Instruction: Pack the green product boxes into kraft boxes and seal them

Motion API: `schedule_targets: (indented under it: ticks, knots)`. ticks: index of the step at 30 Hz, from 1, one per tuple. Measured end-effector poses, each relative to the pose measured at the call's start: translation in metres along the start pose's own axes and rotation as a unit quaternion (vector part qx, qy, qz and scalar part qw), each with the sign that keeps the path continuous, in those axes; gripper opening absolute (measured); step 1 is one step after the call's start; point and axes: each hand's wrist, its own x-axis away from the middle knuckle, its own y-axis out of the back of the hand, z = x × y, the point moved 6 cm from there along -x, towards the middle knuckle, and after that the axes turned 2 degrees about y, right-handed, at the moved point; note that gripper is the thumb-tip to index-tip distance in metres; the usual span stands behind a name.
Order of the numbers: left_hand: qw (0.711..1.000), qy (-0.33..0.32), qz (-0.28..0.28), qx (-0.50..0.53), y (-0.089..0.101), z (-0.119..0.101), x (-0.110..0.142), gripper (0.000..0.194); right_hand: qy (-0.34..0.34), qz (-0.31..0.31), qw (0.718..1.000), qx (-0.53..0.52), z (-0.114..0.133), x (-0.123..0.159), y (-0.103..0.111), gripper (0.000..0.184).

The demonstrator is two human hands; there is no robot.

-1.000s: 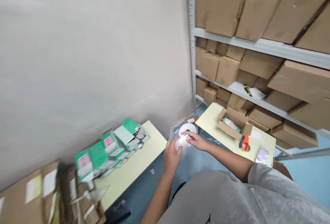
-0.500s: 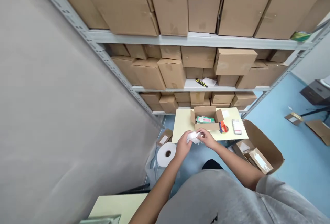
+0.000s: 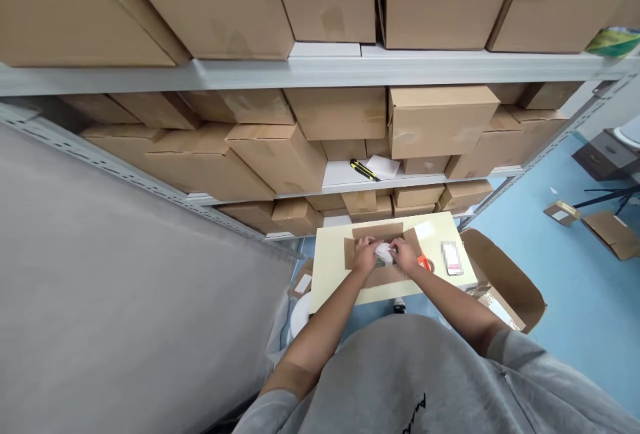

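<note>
A crumpled white wad (image 3: 384, 252), paper or thin wrap, sits between my two hands inside the opened cardboard box (image 3: 386, 276). My left hand (image 3: 366, 255) grips its left side with bent fingers. On the other side, my right hand (image 3: 403, 255) pinches the wad's edge. Beneath the wad a little green shows; most of the green and pink packet in the box is hidden by my hands. An orange tape dispenser (image 3: 425, 263) lies just right of the box, partly behind my right forearm.
The small cream table (image 3: 327, 274) bears the box, a white slip (image 3: 425, 230) and a blurred white packet (image 3: 451, 258). Behind it, shelves hold many cartons (image 3: 280, 154) and a yellow-black box cutter (image 3: 364, 170). At right stands a large open carton (image 3: 505, 281); a white roll (image 3: 300, 314) is at lower left.
Both hands have moved forward with the white wad, from in front of the table to inside the box. The view has shifted closer to the shelves.
</note>
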Motion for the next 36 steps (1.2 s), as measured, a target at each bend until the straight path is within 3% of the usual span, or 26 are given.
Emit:
schedule_targets:
  ticks: [3, 7, 10, 14, 16, 18, 21, 24, 26, 28, 29, 33, 36]
  knots:
    - [0.997, 0.024, 0.046, -0.053, -0.019, 0.016, -0.014, 0.047, -0.006, 0.064, 0.996, 0.068, -0.018, -0.024, -0.014, 0.016]
    - [0.989, 0.038, 0.129, -0.062, -0.040, 0.034, -0.014, 0.066, 0.014, 0.101, 0.987, 0.124, -0.026, -0.035, -0.023, 0.026]
    - [0.980, -0.010, 0.186, -0.066, -0.051, 0.038, -0.007, 0.080, 0.054, 0.092, 0.984, 0.140, -0.023, -0.031, -0.018, 0.049]
    - [0.962, -0.091, 0.234, -0.105, -0.055, 0.031, -0.003, 0.075, 0.122, 0.138, 0.970, 0.157, -0.013, -0.016, -0.009, 0.058]
    - [0.961, -0.101, 0.231, -0.112, -0.049, 0.026, -0.005, 0.068, 0.117, 0.082, 0.977, 0.160, -0.011, -0.009, 0.006, 0.060]
    - [0.973, -0.103, 0.187, -0.085, -0.034, 0.021, -0.008, 0.061, 0.061, -0.036, 0.986, 0.154, -0.015, -0.001, 0.029, 0.063]
    - [0.995, -0.071, 0.051, -0.044, 0.003, 0.027, -0.005, 0.050, -0.055, -0.164, 0.978, 0.117, -0.030, 0.013, 0.052, 0.065]
    - [0.991, 0.060, -0.117, -0.022, 0.042, 0.061, 0.010, 0.048, -0.123, -0.170, 0.976, 0.051, -0.045, 0.022, 0.048, 0.061]
    - [0.972, 0.156, -0.173, 0.028, 0.054, 0.086, 0.024, 0.054, -0.140, -0.145, 0.979, 0.011, -0.049, 0.024, 0.039, 0.053]
    - [0.966, 0.189, -0.143, 0.100, 0.047, 0.100, 0.033, 0.051, -0.138, -0.115, 0.984, -0.010, -0.046, 0.024, 0.029, 0.043]
    - [0.971, 0.171, -0.106, 0.130, 0.039, 0.099, 0.035, 0.044, -0.131, -0.099, 0.986, -0.011, -0.043, 0.024, 0.025, 0.038]
    - [0.992, 0.011, 0.030, 0.121, 0.006, 0.070, 0.038, 0.032, -0.066, -0.020, 0.997, 0.028, -0.024, 0.021, 0.014, 0.030]
    - [0.993, -0.053, 0.095, 0.052, -0.006, 0.058, 0.039, 0.047, -0.013, 0.051, 0.997, 0.063, -0.014, 0.020, 0.012, 0.030]
